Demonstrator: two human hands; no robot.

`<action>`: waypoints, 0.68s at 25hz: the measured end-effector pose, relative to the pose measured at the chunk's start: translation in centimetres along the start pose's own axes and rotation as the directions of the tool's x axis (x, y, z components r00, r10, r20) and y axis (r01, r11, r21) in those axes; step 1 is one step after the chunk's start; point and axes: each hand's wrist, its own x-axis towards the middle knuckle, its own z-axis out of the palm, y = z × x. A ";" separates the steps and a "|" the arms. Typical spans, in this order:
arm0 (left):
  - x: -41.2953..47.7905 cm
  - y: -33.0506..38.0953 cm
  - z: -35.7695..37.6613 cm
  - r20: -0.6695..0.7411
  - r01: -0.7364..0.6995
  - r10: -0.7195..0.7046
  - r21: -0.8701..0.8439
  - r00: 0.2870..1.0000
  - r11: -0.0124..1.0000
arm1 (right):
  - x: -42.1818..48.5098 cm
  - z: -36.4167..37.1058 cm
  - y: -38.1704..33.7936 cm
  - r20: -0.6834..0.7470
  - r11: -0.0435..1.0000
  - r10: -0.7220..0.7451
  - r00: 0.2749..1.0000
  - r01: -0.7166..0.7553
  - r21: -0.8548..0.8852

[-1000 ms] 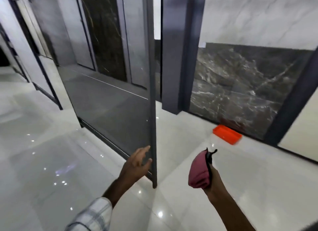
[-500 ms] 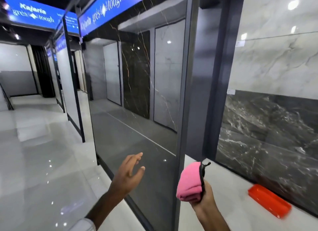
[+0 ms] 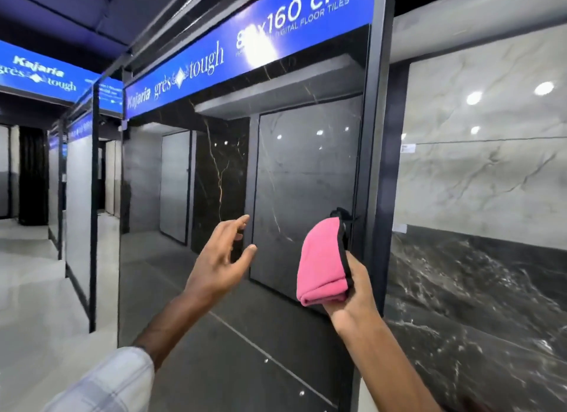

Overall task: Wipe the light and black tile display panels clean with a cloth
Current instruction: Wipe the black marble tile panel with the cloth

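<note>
A tall glossy black tile panel (image 3: 214, 335) in a dark metal frame (image 3: 372, 166) stands edge-on in front of me and mirrors the showroom. My right hand (image 3: 352, 292) grips a folded pink cloth (image 3: 322, 264) with a black edge, held up just in front of the panel near its frame. My left hand (image 3: 221, 258) hovers with fingers spread and relaxed close to the panel's face; contact cannot be told. On the right wall a light marble tile (image 3: 491, 172) sits above a dark veined tile (image 3: 475, 304).
A blue brand banner (image 3: 245, 52) tops the panel. More framed display panels (image 3: 78, 212) line the aisle on the left, over a shiny pale floor (image 3: 33, 289). The aisle runs away to the far left.
The view has tilted up from the floor to the panel's upper part. Both hands have risen; the left hand left the frame's lower edge. The orange tray has dropped out of view.
</note>
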 end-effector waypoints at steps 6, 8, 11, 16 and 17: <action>12.0 -5.2 -3.2 0.046 -0.192 0.193 -0.024 0.980 0.981 | 4.7 13.6 -3.2 0.000 0.936 -0.348 0.937 0.348 -0.062; 15.8 -6.3 -3.6 0.073 -0.241 0.242 -0.024 0.968 0.970 | 5.4 16.4 -4.7 -0.012 0.908 -0.403 0.915 0.398 -0.132; 20.1 -6.8 -3.3 0.053 -0.314 0.316 -0.032 0.947 0.949 | 5.9 18.5 -7.9 0.007 0.819 -0.545 0.839 0.534 -0.211; 25.3 -7.2 -1.5 0.017 -0.393 0.394 -0.047 0.919 0.919 | 10.4 20.2 -12.7 0.230 0.057 -0.929 0.289 0.728 -0.683; 26.0 -7.3 -0.9 0.012 -0.408 0.409 -0.040 0.913 0.912 | 11.7 20.0 -13.6 0.349 -0.219 -0.926 0.140 0.554 -0.803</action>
